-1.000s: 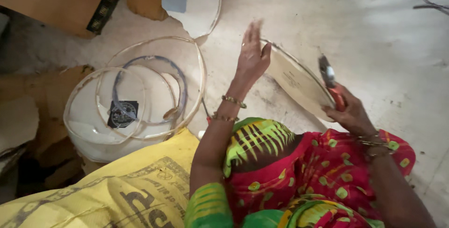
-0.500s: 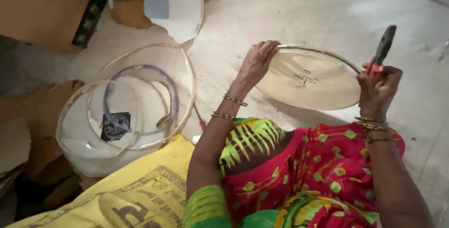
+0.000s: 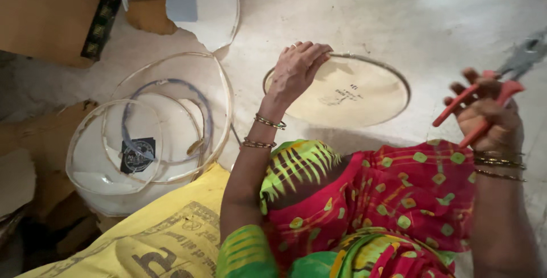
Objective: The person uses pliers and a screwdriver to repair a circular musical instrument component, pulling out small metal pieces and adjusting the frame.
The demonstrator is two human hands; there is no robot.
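Disc: my round cream disc (image 3: 347, 93) with its thin metal rim lies flat on the pale floor (image 3: 399, 10), in the upper middle of the frame, just beyond my knee.

Left hand: my left hand (image 3: 296, 70) rests on the disc's left edge, fingers (image 3: 310, 50) spread narrow and curled over the rim, pressing rather than gripping.

Right hand: my right hand (image 3: 484, 115), at the right edge of the frame, is closed around the orange handles of the pliers (image 3: 496, 93), lifted clear of the disc and well apart from it; the grey tip is blurred, so I cannot tell how it stands.

Doing it well: I judge the disc wants steady downward pressure at the rim so it does not slide on the dusty floor, and the pliers should come in low at the rim, away from my left fingertips.

Risk: a slip of the tip could mark the cream face or nip my fingers.

Around: a stack of clear round lids (image 3: 154, 135) sits at left, a yellow sack (image 3: 142, 238) at lower left, a broken clear sheet (image 3: 199, 4) at the top, brown cardboard (image 3: 45, 10) in the upper left corner.
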